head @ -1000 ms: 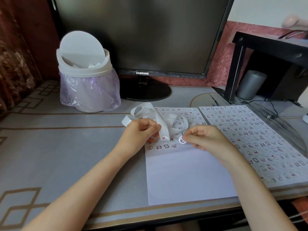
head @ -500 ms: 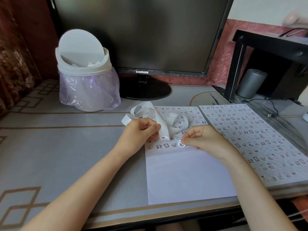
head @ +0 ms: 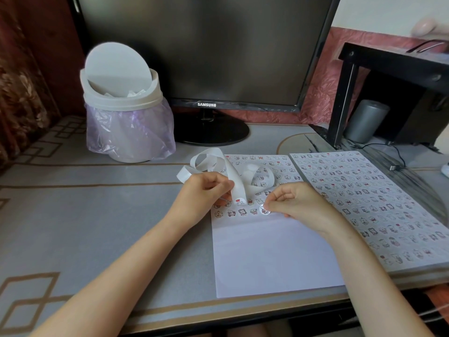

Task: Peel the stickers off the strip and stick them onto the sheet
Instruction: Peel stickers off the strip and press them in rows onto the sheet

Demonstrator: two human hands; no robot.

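A white sheet (head: 274,254) lies on the desk in front of me, its upper part covered with rows of small cartoon stickers. My left hand (head: 204,193) pinches a curled white sticker strip (head: 213,164), whose free end shows a sticker with a red heart. My right hand (head: 296,200) has its fingers curled and presses a round sticker (head: 264,210) down with a fingertip at the end of the lowest sticker row on the sheet.
A second sheet (head: 369,198) full of stickers lies to the right. A white swing-lid bin (head: 124,105) with a purple liner stands at the back left, a black monitor (head: 206,52) behind. A black shelf (head: 388,66) and grey speaker (head: 366,120) stand back right.
My right hand has carried the round sticker slightly down and left onto the sheet's lowest row. My left hand and the strip have stayed in place.
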